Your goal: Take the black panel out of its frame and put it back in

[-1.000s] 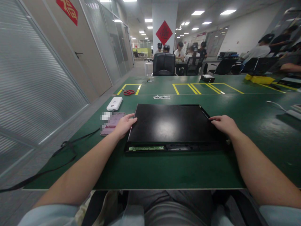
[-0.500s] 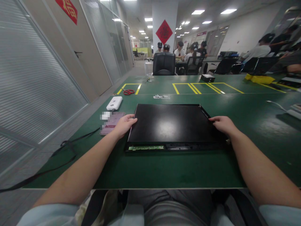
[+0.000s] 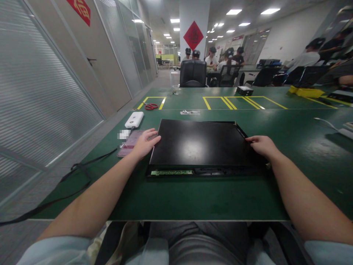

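A flat black panel [image 3: 200, 143] lies on the green table [image 3: 193, 195] in front of me, with a strip of green circuit board [image 3: 171, 172] showing along its near edge. My left hand [image 3: 143, 142] grips the panel's left edge, thumb on top and fingers curled under it. My right hand [image 3: 261, 145] holds the right edge in the same way, fingers closed along the rim. The panel's left side looks slightly raised off the table.
A phone [image 3: 131, 141] and a white power bank [image 3: 134, 120] lie left of the panel. Red scissors [image 3: 151, 106] and small parts [image 3: 189, 112] sit farther back. A black cable [image 3: 77, 171] trails off the left edge. Several people sit at tables behind a black chair [image 3: 193, 73].
My left hand has shifted slightly up and forward along the panel's left edge, and that edge looks a little higher. The right hand has barely moved.
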`<state>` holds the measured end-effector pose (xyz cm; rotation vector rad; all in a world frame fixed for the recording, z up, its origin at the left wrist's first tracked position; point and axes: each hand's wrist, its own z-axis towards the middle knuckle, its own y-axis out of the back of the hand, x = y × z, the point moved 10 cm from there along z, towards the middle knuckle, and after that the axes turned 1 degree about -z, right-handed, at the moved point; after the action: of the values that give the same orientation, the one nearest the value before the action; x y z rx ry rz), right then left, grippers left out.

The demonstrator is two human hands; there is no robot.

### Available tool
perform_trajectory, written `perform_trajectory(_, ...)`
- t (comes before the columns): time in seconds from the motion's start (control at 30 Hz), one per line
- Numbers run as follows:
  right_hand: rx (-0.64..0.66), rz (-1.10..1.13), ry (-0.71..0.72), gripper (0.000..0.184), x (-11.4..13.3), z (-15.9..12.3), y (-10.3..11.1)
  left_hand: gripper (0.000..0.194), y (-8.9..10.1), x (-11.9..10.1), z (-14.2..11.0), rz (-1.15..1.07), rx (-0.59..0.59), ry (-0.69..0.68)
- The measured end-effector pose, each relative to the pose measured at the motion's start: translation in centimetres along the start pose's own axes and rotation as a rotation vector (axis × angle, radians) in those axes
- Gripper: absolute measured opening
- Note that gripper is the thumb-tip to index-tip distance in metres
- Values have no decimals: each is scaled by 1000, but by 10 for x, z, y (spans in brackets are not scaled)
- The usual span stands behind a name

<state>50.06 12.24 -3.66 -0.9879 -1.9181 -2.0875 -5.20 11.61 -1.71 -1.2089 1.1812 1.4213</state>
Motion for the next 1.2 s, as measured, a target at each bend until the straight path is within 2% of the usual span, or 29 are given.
perform_trajectory(0.07, 16, 16, -5, 47, -3, 2, -3, 42, 2, -5, 2, 270, 4, -112)
perform_trajectory(0.17, 14, 52, -5, 47, -7, 4, -5, 51, -1, 0, 6, 543, 50, -163)
perform_trajectory(0.37, -2, 188, -31, 37, -10, 5, -4, 54, -9, 6, 11, 820, 117, -214)
perform_trajectory(0.6, -22, 266, -74, 34, -11, 1, -1, 51, -14, 4, 11, 886, 124, -248)
perform_trajectory(1.2, -11, 233, -54, 35, -12, 3, -1, 41, -17, -5, 6, 884, 107, -238)
